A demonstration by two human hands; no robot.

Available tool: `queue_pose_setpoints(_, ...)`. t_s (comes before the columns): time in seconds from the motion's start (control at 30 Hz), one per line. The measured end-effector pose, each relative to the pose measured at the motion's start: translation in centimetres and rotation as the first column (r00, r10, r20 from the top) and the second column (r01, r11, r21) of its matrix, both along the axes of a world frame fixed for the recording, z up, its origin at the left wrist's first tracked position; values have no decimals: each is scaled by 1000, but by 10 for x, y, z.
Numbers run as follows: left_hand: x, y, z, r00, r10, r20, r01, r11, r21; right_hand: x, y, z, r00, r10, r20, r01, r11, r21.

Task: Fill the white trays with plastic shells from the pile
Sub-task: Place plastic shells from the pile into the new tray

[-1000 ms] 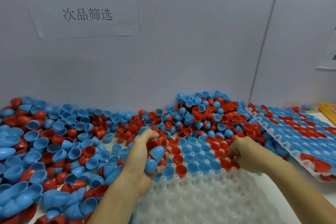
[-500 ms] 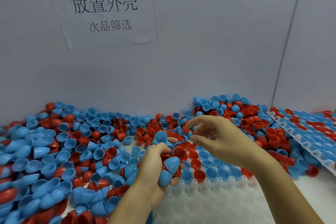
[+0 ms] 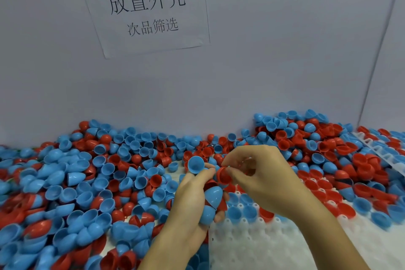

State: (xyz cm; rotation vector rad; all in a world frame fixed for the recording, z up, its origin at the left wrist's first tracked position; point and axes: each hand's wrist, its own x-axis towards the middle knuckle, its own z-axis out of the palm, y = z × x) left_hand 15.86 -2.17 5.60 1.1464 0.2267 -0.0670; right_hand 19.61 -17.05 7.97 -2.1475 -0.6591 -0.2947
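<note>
A big pile of blue and red plastic shells (image 3: 92, 182) covers the table's left and back. My left hand (image 3: 192, 206) grips a handful of shells (image 3: 211, 201), blue and red, just over the near-left corner of the white tray (image 3: 263, 247). My right hand (image 3: 260, 177) pinches a red shell (image 3: 224, 175) at the top of that handful, beside a blue shell (image 3: 195, 164) held by my left fingertips. The tray's far rows hold blue and red shells (image 3: 243, 210); its near rows show bare white sockets.
A second white tray (image 3: 385, 151) filled with shells lies at the far right, tilted on the pile. A grey wall with a paper sign (image 3: 146, 9) rises right behind the pile. More loose shells (image 3: 306, 133) are heaped at the back right.
My right hand left the tray's right side, swung left and now pinches a red shell at my left hand's handful. The camera turned left and down.
</note>
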Motion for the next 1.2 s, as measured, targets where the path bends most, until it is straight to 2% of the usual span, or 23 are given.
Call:
queue_pose_setpoints(0.13, 0, -5, 0, 1000, 15, -20, -15, 1000, -24, 1, 5, -2, 994, -83, 69, 82, 996, 30)
queue_pose_setpoints(0.37, -1, -7, 5, 994, 17, -109, -41, 973, -227, 1, 9, -2, 978, -137, 157, 127, 990, 69)
queue_pose_setpoints(0.53, 2, -7, 1, 990, 11, -138, -55, 944, -326, 2, 8, -2, 968, -204, 145, 180, 970, 160)
queue_pose_setpoints(0.73, 0, -2, 1, 988, -9, -153, -78, 832, -549, 3, 3, 0, 983, -175, 63, 158, 964, 216)
queue_pose_setpoints(0.8, 0, -2, 1, 991, -11, -136, -65, 836, -544, 4, 3, -1, 986, -165, 33, 155, 964, 216)
queue_pose_setpoints(0.97, 1, -3, 0, 995, -69, -73, 36, 925, -378, 4, 3, -2, 992, -122, -5, 122, 981, 150)
queue_pose_setpoints(1.13, 1, -4, 0, 996, -50, -74, 25, 951, -310, 5, 3, -5, 995, -98, 11, 98, 994, 39)
queue_pose_setpoints(1.2, 1, -4, 0, 996, -33, -81, 9, 959, -284, 3, 5, -6, 999, -48, 9, 48, 998, 40)
